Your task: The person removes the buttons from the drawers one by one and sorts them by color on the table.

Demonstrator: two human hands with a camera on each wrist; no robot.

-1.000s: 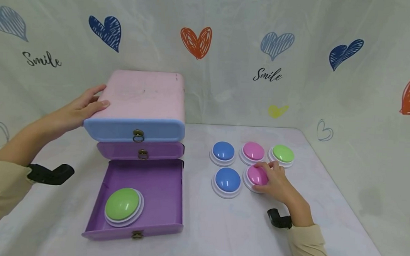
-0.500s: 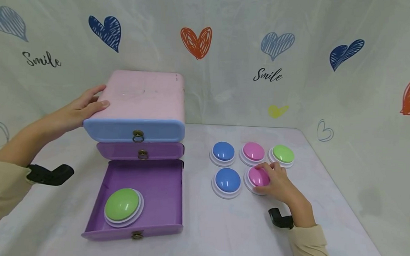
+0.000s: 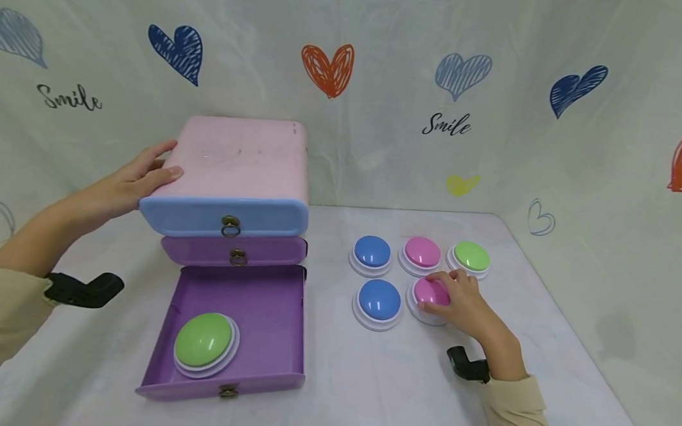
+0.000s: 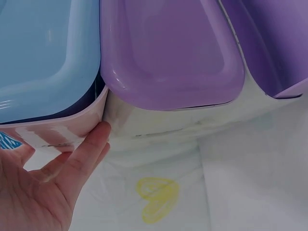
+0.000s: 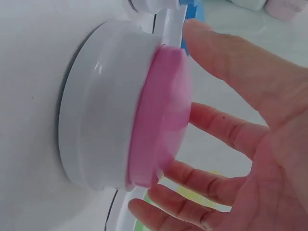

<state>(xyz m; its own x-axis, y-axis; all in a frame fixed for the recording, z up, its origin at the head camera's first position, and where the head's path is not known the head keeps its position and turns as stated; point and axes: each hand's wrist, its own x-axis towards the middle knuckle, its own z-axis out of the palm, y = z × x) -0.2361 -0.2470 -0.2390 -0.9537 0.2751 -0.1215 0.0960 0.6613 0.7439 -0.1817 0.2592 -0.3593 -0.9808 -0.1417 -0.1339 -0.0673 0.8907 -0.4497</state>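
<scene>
My left hand (image 3: 130,179) rests against the left side of a pink drawer box (image 3: 239,159) with a blue front drawer; in the left wrist view its fairly straight fingers (image 4: 86,156) touch the pink wall. My right hand (image 3: 465,306) is at a pink buzzer button (image 3: 431,290) with a round white base on the table. The right wrist view has the thumb (image 5: 216,50) raised apart from the pink dome, while fingertips reach behind and beside it. A green button (image 3: 202,339) lies tilted in the pulled-out purple bottom drawer (image 3: 271,325).
Left of the right hand stand two blue buttons, one in front (image 3: 379,300) and one behind (image 3: 372,251). Another pink button (image 3: 422,252) and a green button (image 3: 471,256) are in the back row. A purple middle drawer (image 3: 235,251) juts out slightly. Heart-printed cloth hangs behind.
The pink button under my right hand has slid slightly to the right, and the hand with it. My right thumb has shifted from the base's edge onto the dome's outline. The left hand stays.
</scene>
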